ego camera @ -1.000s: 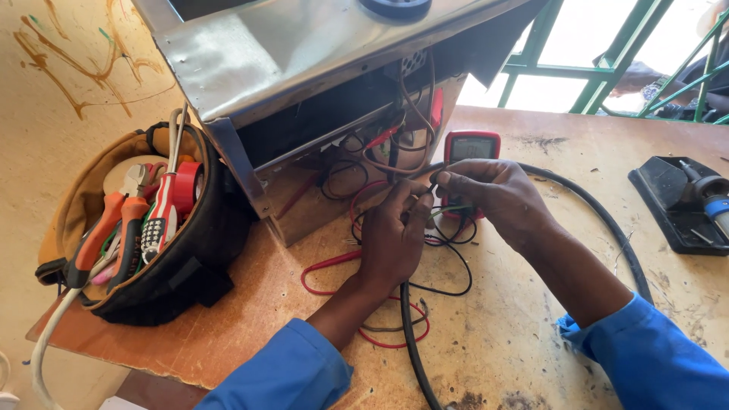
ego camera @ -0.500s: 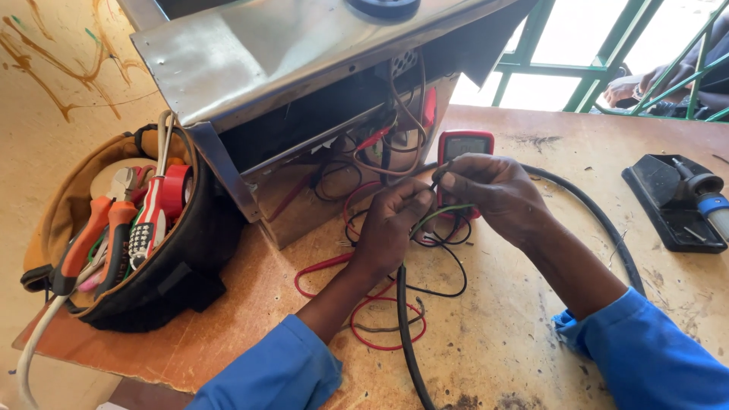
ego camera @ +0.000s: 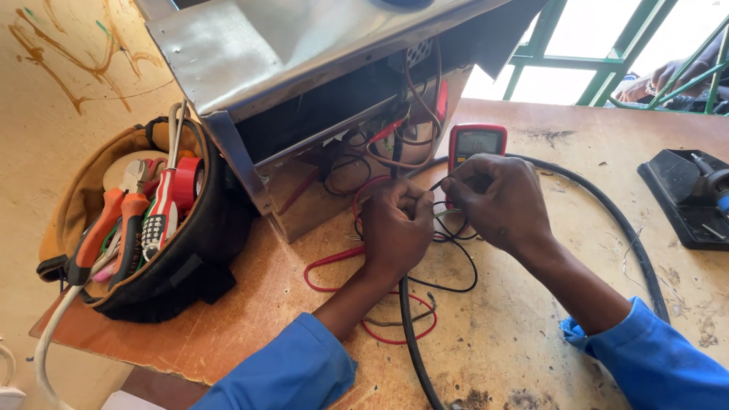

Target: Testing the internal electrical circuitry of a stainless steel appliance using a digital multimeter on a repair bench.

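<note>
Red multimeter (ego camera: 477,144), red and black wires (ego camera: 334,262), orange-handled pliers (ego camera: 99,231).

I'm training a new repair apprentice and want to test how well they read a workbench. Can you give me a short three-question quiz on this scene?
1. True or false: the red multimeter lies on the wooden table just beyond the right hand.
2. Which holds the orange-handled pliers? A) the black tool bag B) the open metal case C) the black tray at the right edge
3. Fill in: the left hand is closed over thin ____ in front of the metal case.

Key
1. True
2. A
3. wires, red and black
</note>
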